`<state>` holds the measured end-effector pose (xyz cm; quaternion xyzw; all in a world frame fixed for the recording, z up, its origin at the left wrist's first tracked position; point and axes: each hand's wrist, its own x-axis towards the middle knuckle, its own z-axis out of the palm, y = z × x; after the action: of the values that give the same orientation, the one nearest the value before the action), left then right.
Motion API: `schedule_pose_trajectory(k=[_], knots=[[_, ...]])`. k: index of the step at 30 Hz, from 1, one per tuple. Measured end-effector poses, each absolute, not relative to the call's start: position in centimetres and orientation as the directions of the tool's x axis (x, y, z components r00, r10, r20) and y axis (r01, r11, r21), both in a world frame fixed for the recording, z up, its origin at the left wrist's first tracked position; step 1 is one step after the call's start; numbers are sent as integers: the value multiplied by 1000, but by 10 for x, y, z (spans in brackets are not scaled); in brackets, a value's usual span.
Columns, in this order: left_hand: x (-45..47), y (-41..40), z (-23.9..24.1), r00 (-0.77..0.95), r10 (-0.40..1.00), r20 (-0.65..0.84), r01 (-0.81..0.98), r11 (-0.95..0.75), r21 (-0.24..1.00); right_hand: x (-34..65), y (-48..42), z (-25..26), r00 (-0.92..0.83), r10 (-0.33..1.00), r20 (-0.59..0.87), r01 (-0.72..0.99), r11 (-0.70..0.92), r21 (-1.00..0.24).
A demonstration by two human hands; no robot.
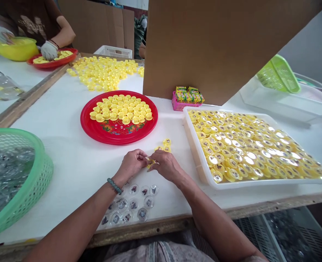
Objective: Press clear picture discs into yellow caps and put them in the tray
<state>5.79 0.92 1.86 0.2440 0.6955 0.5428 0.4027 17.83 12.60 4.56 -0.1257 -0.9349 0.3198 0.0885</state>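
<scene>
Both hands are met at the middle of the white worktable. The left hand and the right hand are closed together on a small yellow plastic cap, pinched between the fingertips; whether a clear piece is already pressed into it cannot be told, the fingers covering most of it.

Two or three similar yellow caps are seen lying just beyond the right hand. A cluster of small clear round discs with dark printed centres is laid out below the wrists, near the table edge.

Done so far, as judged: the shallow white plastic tray at the right is nearly filled with shiny finished yellow pieces.

Left, as judged: the round red plate is loaded with plain yellow caps, more are heaped loose further back, and the green mesh basket at the left holds many clear pieces. Much remains.

A gloved co-worker's hand is noted at a second red plate, far left.
</scene>
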Motion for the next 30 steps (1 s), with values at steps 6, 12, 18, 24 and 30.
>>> schedule_pose_trajectory(k=[6,12,18,24,30], knots=[[55,3,26,-498,812,-303,-218,221,950,183,127,49,-951,296,87,177,754,-633],[51,-1,29,-499,809,-312,-283,189,940,183,123,57,-970,222,96,115,773,-624],[52,2,24,-488,825,-286,-270,169,948,184,122,61,-977,197,79,118,811,-572],[55,3,24,-505,801,-321,-324,169,931,183,124,52,-985,164,54,109,831,-545],[58,3,28,-510,792,-335,-348,166,923,184,126,44,-988,123,96,45,812,-581]])
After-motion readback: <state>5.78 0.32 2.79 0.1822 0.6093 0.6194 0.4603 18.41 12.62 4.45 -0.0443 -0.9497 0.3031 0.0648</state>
